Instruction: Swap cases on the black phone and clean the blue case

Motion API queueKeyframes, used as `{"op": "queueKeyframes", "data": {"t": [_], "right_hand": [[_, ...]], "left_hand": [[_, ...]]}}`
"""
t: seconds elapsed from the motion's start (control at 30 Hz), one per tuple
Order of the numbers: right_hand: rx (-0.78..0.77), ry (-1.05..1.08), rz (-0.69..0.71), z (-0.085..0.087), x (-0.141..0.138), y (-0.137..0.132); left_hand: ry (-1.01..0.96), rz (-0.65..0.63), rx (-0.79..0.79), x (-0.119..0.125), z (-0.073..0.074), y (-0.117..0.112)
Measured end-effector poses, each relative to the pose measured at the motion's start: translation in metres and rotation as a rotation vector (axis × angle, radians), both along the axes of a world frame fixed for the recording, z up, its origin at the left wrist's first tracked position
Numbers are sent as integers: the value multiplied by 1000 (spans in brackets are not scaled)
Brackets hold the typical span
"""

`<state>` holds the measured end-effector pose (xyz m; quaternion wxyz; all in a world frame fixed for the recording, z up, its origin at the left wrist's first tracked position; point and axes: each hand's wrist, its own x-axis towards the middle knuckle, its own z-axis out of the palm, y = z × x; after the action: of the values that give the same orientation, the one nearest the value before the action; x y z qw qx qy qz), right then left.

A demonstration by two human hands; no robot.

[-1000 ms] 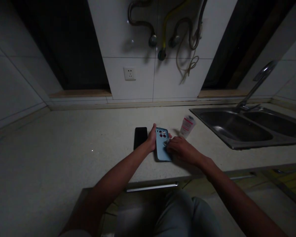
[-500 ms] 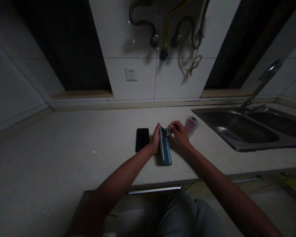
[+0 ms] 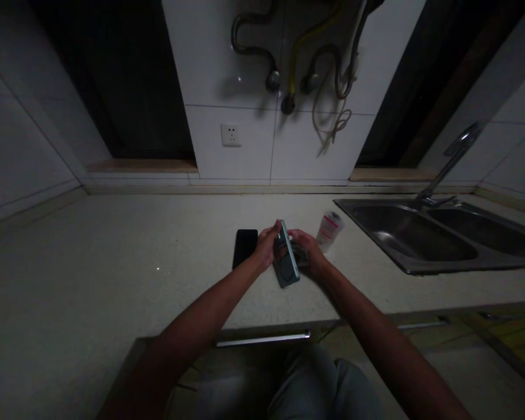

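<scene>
well, nearest of all, grey trousers (image 3: pixel 317 385) show below the front edge of the pale bench (image 3: pixel 166 291), where a bright drawer handle (image 3: pixel 262 339) runs crosswise. both bare forearms reach in over the bench. the phone case (image 3: pixel 287 273) is between the two hands, near the front half of the bench and tilted, its dark inner face with a ring mark turned partly toward the wearer and one pale blue side wall catching light. the left hand (image 3: pixel 266 248) has its grip closed around the upper left part of the case, thumb along the top. the right hand (image 3: pixel 310 248) is just beside the pale wall, its grip curled on a greyish wad (image 3: pixel 301 254), too dim to tell its material. just left of the left hand a black phone (image 3: pixel 245 248) lies flat. past the right hand stands a clear plastic cup (image 3: pixel 330 230) with red print. farther right is a steel double sink (image 3: pixel 420 236) with a chrome faucet (image 3: pixel 446 166); on the tiled wall are a white socket (image 3: pixel 231 135) and hoses (image 3: pixel 295 49).
</scene>
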<state>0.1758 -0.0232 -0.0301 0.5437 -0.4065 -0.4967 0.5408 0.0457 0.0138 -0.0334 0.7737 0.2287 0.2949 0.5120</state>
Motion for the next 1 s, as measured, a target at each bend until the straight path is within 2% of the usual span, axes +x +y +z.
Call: {"op": "queueKeyframes", "data": {"t": [0.1, 0.23, 0.3, 0.37, 0.5, 0.57, 0.67, 0.77, 0.83, 1.0], "right_hand": [[26, -73, 75, -3, 0, -1], [-32, -15, 17, -1, 0, -3], [-69, 66, 29, 2, -1, -4], [-95, 130, 64, 3, -2, -5], [-80, 114, 62, -3, -4, -1], [-55, 43, 20, -8, -4, 2], [46, -144, -84, -13, 0, 3], [205, -410, -281, -12, 4, -2], [272, -511, -396, -9, 6, -6], [331, -404, -524, -9, 6, -3]], "left_hand": [[39, 116, 113, 0, -1, 2], [-18, 115, 129, -3, -2, 5], [-70, 63, 74, -5, -1, 7], [-112, -50, -1, -8, 0, 8], [-200, -257, -63, -9, 4, 4], [-226, -284, -87, -9, 6, 2], [-249, -259, -106, -9, 7, 1], [-259, -266, -110, -9, 6, 3], [-255, -271, -114, -9, 4, 4], [-205, -272, -155, -7, -1, 5]]}}
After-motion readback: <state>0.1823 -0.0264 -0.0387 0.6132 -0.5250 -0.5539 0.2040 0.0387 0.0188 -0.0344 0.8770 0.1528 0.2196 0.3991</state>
